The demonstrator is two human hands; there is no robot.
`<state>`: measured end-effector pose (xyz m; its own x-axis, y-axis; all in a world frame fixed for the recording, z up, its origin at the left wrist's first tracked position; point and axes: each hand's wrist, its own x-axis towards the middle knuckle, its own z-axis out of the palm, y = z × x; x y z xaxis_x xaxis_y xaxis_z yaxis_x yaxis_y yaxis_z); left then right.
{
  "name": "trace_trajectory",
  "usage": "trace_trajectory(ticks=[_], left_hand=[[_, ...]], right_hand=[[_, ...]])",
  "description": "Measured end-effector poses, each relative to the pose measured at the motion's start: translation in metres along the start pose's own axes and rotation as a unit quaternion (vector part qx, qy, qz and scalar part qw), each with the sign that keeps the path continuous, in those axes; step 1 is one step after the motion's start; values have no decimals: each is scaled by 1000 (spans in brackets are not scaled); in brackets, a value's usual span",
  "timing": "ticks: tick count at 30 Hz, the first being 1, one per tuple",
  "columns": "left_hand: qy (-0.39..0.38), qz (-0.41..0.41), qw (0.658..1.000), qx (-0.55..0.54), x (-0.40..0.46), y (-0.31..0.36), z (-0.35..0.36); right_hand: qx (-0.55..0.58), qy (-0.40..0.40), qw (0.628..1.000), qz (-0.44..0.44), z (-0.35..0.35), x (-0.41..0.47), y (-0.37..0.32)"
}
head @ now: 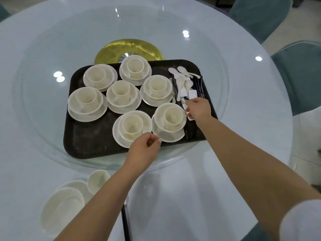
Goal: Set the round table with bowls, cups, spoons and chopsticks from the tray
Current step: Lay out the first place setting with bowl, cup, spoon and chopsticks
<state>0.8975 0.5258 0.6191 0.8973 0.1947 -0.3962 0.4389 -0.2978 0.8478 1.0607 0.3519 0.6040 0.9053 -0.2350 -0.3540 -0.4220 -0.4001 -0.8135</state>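
Observation:
A dark tray [83, 143] lies on the glass turntable [43, 119] and carries several sets, each a cream cup in a bowl on a plate. Along the tray's right side is a pile of white spoons [184, 73] and black chopsticks [175, 91]. My right hand [199, 108] is at the near end of that pile and grips a white spoon [189, 117]. My left hand [144, 148] hovers with loosely curled fingers over the near rim of the front set [132, 126], holding nothing that I can see. On the table at the near left stand a bowl [60, 207], a cup [98, 180] and black chopsticks [125, 223].
The round white table [251, 101] extends beyond the turntable on all sides. A gold hub [128, 47] sits under the turntable's centre, behind the tray. Grey-green chairs [298, 75] stand at the right and far right.

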Motion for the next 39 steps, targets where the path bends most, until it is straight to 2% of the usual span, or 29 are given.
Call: trace_trajectory(ticks=[8,12,15,22,28,33,39], left_hand=[[-8,-21,999,-30,18,-3,-2],[-7,-29,999,-31,22,-10,-6],[-5,-36,999,-38,23,-13,-9],[-2,-42,998,-44,14,-17,-13],[1,-35,998,-61,-8,-18,-16],[15,-48,995,-89,-29,-23,-19],[57,-69,988,-127,-66,-40,-31]], right_hand=[[-125,-9,990,-57,27,42,-12],[-204,-21,977,-57,36,54,-13],[-219,-14,975,-48,38,58,-14],[-102,36,994,-30,25,45,4],[8,82,996,-36,13,-4,4],[120,4,992,-26,20,-76,1],[126,-134,982,-34,55,-181,31]])
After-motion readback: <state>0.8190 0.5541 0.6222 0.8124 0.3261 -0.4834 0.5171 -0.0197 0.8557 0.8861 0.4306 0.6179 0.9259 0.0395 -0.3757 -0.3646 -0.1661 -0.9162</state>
